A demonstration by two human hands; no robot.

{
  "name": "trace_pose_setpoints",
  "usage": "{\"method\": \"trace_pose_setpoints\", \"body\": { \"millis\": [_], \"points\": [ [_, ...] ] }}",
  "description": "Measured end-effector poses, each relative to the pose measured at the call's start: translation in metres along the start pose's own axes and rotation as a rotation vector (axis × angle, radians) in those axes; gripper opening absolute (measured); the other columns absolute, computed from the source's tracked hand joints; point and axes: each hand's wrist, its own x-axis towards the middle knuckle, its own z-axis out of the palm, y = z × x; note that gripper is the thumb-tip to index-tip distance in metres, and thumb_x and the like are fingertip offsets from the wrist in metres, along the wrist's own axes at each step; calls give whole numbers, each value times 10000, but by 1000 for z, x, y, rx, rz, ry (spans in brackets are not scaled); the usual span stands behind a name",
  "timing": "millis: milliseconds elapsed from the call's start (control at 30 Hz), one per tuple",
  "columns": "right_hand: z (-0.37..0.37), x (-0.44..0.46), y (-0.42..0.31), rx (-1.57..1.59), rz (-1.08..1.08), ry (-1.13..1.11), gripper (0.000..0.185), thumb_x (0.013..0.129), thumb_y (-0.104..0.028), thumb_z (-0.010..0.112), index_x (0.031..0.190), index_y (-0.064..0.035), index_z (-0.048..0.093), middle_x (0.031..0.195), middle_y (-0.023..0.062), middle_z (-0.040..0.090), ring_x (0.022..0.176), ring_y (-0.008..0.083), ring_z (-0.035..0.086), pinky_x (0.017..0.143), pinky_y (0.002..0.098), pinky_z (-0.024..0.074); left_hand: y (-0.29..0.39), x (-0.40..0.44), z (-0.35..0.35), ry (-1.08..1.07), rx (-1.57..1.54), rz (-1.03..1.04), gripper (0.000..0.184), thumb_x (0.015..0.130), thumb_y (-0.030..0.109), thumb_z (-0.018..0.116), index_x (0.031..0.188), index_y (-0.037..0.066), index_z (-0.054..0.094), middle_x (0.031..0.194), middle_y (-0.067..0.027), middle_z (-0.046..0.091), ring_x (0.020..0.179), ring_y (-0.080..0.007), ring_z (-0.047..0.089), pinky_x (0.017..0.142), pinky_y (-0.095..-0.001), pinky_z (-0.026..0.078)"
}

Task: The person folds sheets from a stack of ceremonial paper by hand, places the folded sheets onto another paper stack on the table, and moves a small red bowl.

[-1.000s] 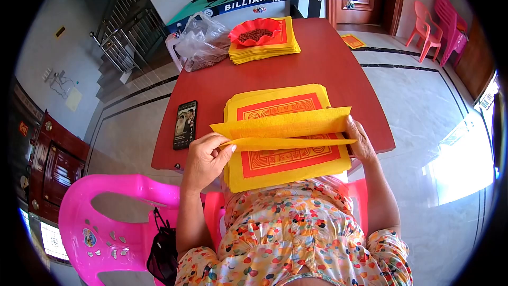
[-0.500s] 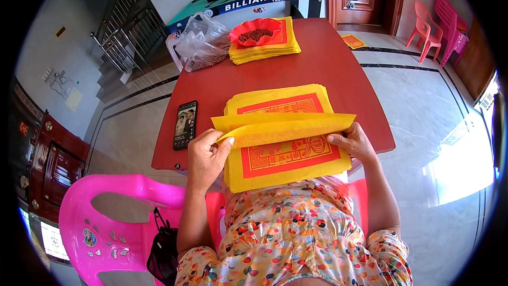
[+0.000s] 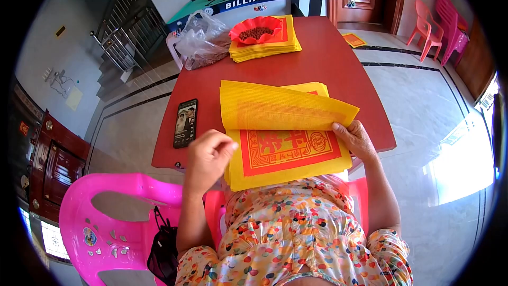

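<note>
A stack of yellow paper sheets with red and gold print (image 3: 288,153) lies at the near edge of the red table. Over its far half a yellow sheet (image 3: 286,107) is folded, its plain side up. My right hand (image 3: 355,137) pinches the right corner of that folded sheet between thumb and fingers. Left of the stack, my left hand (image 3: 207,156) is raised beside the paper, fingers curled together and touching no sheet; nothing shows in it.
The red table (image 3: 338,69) bears a phone (image 3: 186,123), a plastic bag (image 3: 203,45) and a second paper stack (image 3: 288,47) with a red dish (image 3: 256,30) on it. A pink chair (image 3: 114,233) stands at the left, a billiard table (image 3: 264,1) behind.
My left hand has let go of the folded sheet and moved slightly left. The sheet's left part has swung away from me and opened out. My right hand now pinches its right corner.
</note>
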Motion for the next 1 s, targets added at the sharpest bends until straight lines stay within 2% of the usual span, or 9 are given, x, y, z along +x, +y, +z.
{"method": "trace_pose_setpoints", "body": {
  "millis": [67, 100, 133, 233, 433, 1000],
  "points": [
    [1, 0, -1, -10, -12, 8, 364, 913, -329, 526, 1020, 8, 611, 855, 56, 658, 737, 103, 613, 633, 249, 514, 11, 0, 3, -219, 73, 165, 154, 764, 94, 674, 855, -9, 604, 776, -99, 594, 700, -229, 596, 623, -318, 480],
    [0, -1, 0, -11, -10, 6, 364, 913, -329, 526, 1020, 8, 611, 855, 56, 658, 737, 103, 613, 633, 249, 514, 5, -1, 6, -350, 90, 235, 229, 755, 150, 682, 913, -2, 613, 906, -132, 589, 859, -294, 584, 732, -359, 481],
    [0, -1, 1, -18, 1, 7, 361, 913, -326, 528, 1016, 9, 611, 847, 56, 657, 733, 101, 612, 628, 247, 513, 3, -2, 9, -349, 89, 232, 229, 755, 150, 682, 913, -2, 613, 906, -132, 589, 859, -294, 584, 732, -359, 481],
    [1, 0, 0, -16, -1, 11, 358, 913, -323, 530, 1009, 11, 612, 835, 55, 655, 727, 98, 611, 619, 246, 511, 4, -6, 16, -634, 102, 225, 388, 723, 218, 709, 1033, 15, 594, 1070, -142, 525, 990, -284, 530, 826, -360, 449],
    [1, 0, 0, -36, -4, 8, 358, 914, -324, 529, 1006, 12, 610, 832, 54, 655, 723, 97, 612, 615, 248, 512, 3, -4, 23, -670, 224, 253, 508, 691, 276, 738, 1109, 47, 560, 1085, -126, 500, 1039, -286, 484, 905, -360, 401],
    [1, 0, 0, -19, -9, 8, 358, 909, -327, 534, 1002, 11, 611, 826, 59, 655, 713, 101, 621, 611, 248, 518, -3, -2, 23, -670, 162, 259, 473, 690, 255, 741, 1084, 42, 589, 1088, -123, 514, 1044, -274, 482, 902, -358, 404]
  ]
}}
